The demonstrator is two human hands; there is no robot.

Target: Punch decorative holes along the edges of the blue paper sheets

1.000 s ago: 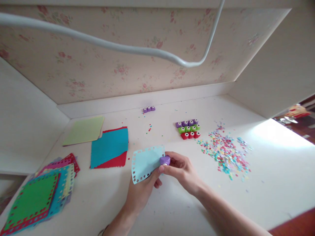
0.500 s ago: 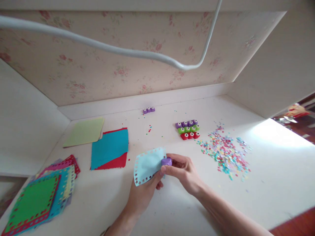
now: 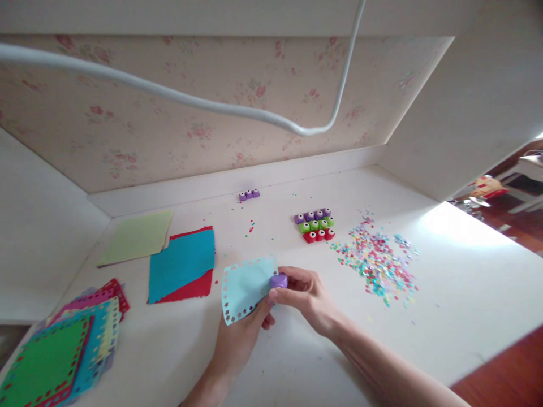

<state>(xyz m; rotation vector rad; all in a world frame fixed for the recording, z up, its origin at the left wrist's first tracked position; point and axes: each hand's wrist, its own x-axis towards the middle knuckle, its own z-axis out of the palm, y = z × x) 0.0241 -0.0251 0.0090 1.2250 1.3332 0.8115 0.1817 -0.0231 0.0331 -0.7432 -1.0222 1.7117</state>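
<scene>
A light blue square of paper (image 3: 248, 285) is raised above the desk, with small cut-out shapes along its edges; those on the lower edge look like stars. My left hand (image 3: 244, 333) is closed on its lower right part, thumb on top. A purple craft punch (image 3: 279, 281) sits on the paper's right edge. My right hand (image 3: 307, 297) grips this punch between thumb and fingers. Part of the paper's right edge is hidden by the punch and fingertips.
Punched confetti (image 3: 377, 257) lies scattered on the right. Rows of purple, green and red punches (image 3: 314, 225) stand near it; more purple punches (image 3: 249, 195) sit by the wall. Blue paper (image 3: 182, 260), pale green paper (image 3: 136, 237) and punched sheets (image 3: 46, 356) lie left. A white cable (image 3: 237, 110) hangs ahead.
The view has shifted slightly, so the desk and things on it appear a little further left. Both hands keep their hold on the paper and the punch.
</scene>
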